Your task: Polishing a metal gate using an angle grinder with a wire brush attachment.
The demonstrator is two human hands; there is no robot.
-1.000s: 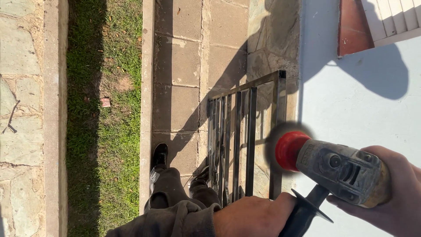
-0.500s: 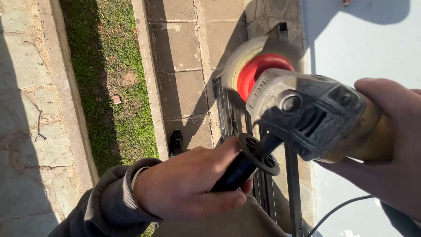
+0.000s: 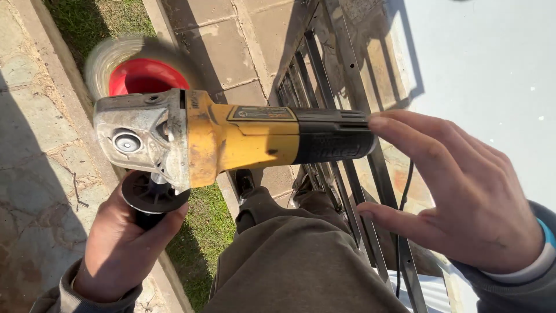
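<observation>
A yellow and black angle grinder (image 3: 231,136) with a grey gear head lies across the middle of the view. Its red-backed wire wheel (image 3: 136,69) at the upper left is blurred by spinning. My left hand (image 3: 119,249) is wrapped around the black side handle (image 3: 152,200) under the gear head. My right hand (image 3: 457,191) is at the black rear end of the body, fingers spread, with only the fingertips touching it. A black cord (image 3: 402,232) hangs down behind that hand.
A metal grille of bars (image 3: 341,87) stands below me against a pale wall (image 3: 486,69). My trouser legs (image 3: 301,261) and shoes are beneath the tool. Paving slabs (image 3: 231,35), a grass strip (image 3: 200,232) and a stone path (image 3: 35,150) lie below.
The grinder has swung so its wheel points left instead of up and right. My right hand has loosened from a full grip on the body to open fingers at its rear end.
</observation>
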